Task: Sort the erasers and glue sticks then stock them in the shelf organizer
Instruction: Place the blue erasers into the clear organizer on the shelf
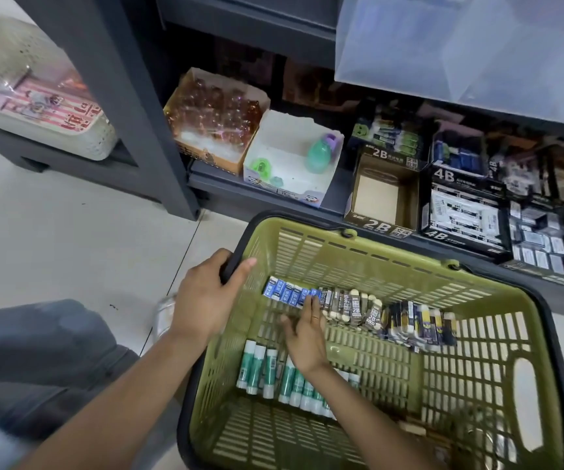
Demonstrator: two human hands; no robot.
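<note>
Still sorting inside the green basket (477, 385): left hand (202, 300) gripping the rim handle, right hand (304, 337) flat, fingers straight, holding nothing, nudging the blue-sleeved erasers (289, 293) into line beside the 2B erasers (352, 308), glue sticks (274, 371) ranked along the near side. Next, probably: pinching up a group of 2B erasers and carrying it to the empty 2B box (380, 198) on the shelf, without scattering the row.

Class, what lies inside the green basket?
Inside the green basket: a row of erasers along the far side and glue sticks nearer. The right hand covers some glue sticks; the near right corner is blurred.
</note>
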